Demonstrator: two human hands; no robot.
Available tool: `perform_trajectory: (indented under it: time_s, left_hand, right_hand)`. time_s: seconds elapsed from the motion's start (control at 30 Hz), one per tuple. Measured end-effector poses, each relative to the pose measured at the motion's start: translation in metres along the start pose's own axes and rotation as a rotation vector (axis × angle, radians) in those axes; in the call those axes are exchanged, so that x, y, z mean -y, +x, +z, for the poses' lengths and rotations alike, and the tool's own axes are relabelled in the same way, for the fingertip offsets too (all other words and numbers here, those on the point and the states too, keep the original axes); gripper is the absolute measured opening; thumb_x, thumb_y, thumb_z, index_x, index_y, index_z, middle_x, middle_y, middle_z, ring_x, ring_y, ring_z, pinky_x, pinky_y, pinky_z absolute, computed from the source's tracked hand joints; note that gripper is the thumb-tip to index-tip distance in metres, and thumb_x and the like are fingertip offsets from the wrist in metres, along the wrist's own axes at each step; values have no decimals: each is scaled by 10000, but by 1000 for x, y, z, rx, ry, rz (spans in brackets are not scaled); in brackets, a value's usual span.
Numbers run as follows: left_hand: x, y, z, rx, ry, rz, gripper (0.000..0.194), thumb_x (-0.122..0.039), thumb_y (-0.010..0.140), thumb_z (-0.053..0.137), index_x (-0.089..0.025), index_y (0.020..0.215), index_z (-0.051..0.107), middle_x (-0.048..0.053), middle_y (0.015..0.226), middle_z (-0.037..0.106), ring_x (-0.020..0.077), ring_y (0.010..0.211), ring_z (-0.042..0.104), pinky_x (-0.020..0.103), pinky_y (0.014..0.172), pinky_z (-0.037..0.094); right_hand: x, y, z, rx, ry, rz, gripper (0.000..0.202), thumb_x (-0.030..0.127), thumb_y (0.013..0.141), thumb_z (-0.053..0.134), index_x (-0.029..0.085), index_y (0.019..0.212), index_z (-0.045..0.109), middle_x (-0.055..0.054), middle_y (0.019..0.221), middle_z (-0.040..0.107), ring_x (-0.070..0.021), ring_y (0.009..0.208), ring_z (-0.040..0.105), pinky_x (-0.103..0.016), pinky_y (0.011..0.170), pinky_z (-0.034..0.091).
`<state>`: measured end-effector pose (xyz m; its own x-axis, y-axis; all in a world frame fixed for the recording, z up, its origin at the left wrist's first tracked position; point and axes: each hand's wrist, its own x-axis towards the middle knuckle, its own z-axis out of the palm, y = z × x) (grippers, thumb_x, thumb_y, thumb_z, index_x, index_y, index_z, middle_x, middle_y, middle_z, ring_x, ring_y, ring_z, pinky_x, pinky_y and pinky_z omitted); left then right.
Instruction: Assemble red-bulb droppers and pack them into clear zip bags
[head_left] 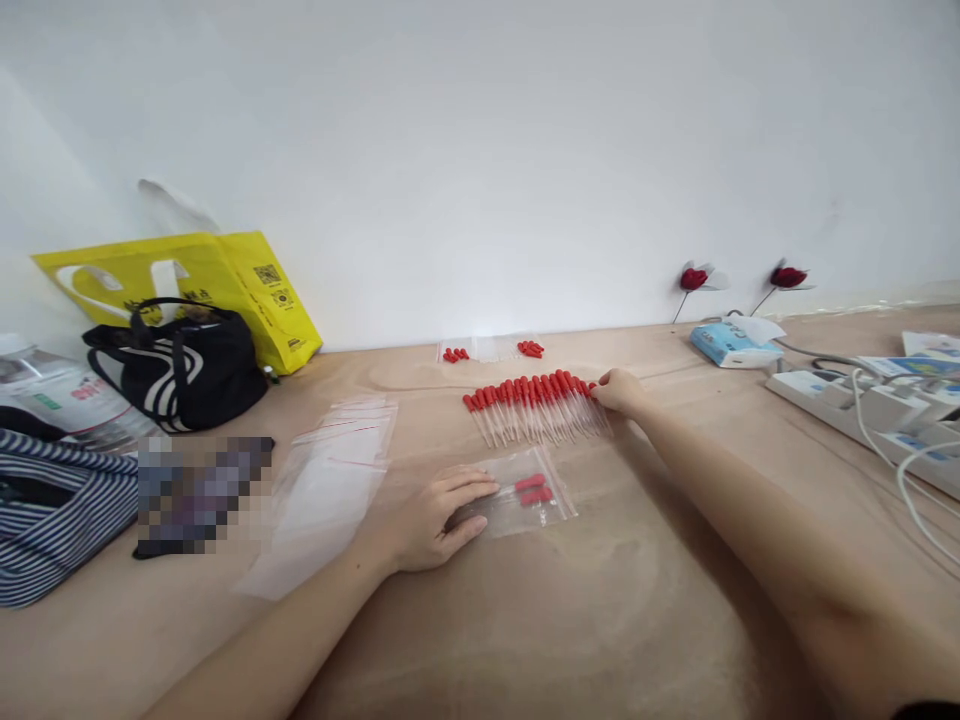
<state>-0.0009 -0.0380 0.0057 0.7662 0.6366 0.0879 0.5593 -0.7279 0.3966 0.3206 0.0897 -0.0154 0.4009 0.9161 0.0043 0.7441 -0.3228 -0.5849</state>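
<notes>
A small clear zip bag (501, 515) lies in front of me with red-bulbed droppers (534, 490) inside. My left hand (442, 512) rests on its left part, fingers stretched out and thumb apart. Beyond it, several clear droppers with red rubber bulbs (525, 395) lie side by side in a row, tips toward me. At the right end of that row, my right hand (616, 392) pinches a dropper by its red bulb; the fingers partly hide it. A stack of flat zip bags (330, 490) lies left of my left hand.
Two filled zip bags (480, 348) lie by the wall. A yellow bag (281, 310), a black bag (214, 370) and a striped pouch (71, 510) stand at left. At right are a tissue pack (731, 345), a power strip (832, 405) with cables, and two red flowers (694, 279).
</notes>
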Motion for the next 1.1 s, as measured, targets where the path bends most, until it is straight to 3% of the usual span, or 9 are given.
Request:
perform_trajectory:
  time_s: [0.13, 0.27, 0.4, 0.47, 0.53, 0.77, 1.1]
  left_hand:
    - [3, 0, 0, 27, -3, -17, 395, -293, 842, 439, -209, 1227, 438, 46, 1267, 475, 186, 1191, 396, 385, 1027, 292]
    - [2, 1, 1, 37, -17, -25, 391, -301, 851, 423, -207, 1230, 433, 42, 1282, 461, 179, 1207, 377, 384, 1036, 276]
    - [2, 2, 1, 38, -26, -25, 390, -299, 848, 426, -211, 1228, 436, 39, 1284, 459, 185, 1214, 367, 395, 1034, 278]
    - [2, 2, 1, 29, -32, -19, 387, -301, 847, 430, -215, 1224, 440, 39, 1280, 465, 189, 1211, 372, 404, 1032, 279]
    - [3, 2, 2, 20, -37, -14, 386, -302, 845, 434, -221, 1222, 443, 37, 1275, 470, 193, 1206, 378, 410, 1031, 276]
    - [3, 2, 3, 17, -31, -25, 393, -299, 841, 440, -217, 1225, 440, 42, 1279, 464, 191, 1205, 380, 397, 1031, 278]
    - [1, 1, 3, -1, -40, -58, 449, -317, 832, 446, -217, 1264, 374, 54, 1287, 448, 221, 1209, 368, 410, 1013, 295]
  right_hand:
    - [6, 1, -4, 39, 57, 7, 173, 173, 607, 605, 161, 467, 504, -105, 570, 573, -245, 723, 570, -280, 591, 380]
    - [-4, -16, -24, 62, 201, -42, 145, 172, 690, 509, 149, 548, 523, -34, 528, 510, -153, 586, 517, -249, 538, 369]
    - [-14, -53, -29, 180, 777, -112, 71, 228, 690, 521, 159, 700, 530, 19, 552, 488, -76, 466, 424, -209, 467, 351]
    - [-16, -73, -23, 217, 1049, -139, 162, 281, 636, 598, 169, 718, 513, 31, 569, 494, -64, 460, 420, -200, 456, 348]
    - [-15, -90, -13, 197, 1165, -135, 250, 328, 597, 646, 182, 733, 496, 44, 577, 497, -61, 472, 438, -194, 466, 361]
    - [-10, -111, 13, 103, 1311, -103, 373, 352, 578, 673, 225, 839, 439, 80, 615, 503, -56, 488, 478, -193, 486, 398]
    - [4, -132, 25, 243, 1312, -93, 374, 366, 570, 686, 223, 782, 413, 55, 627, 547, -109, 578, 560, -280, 613, 468]
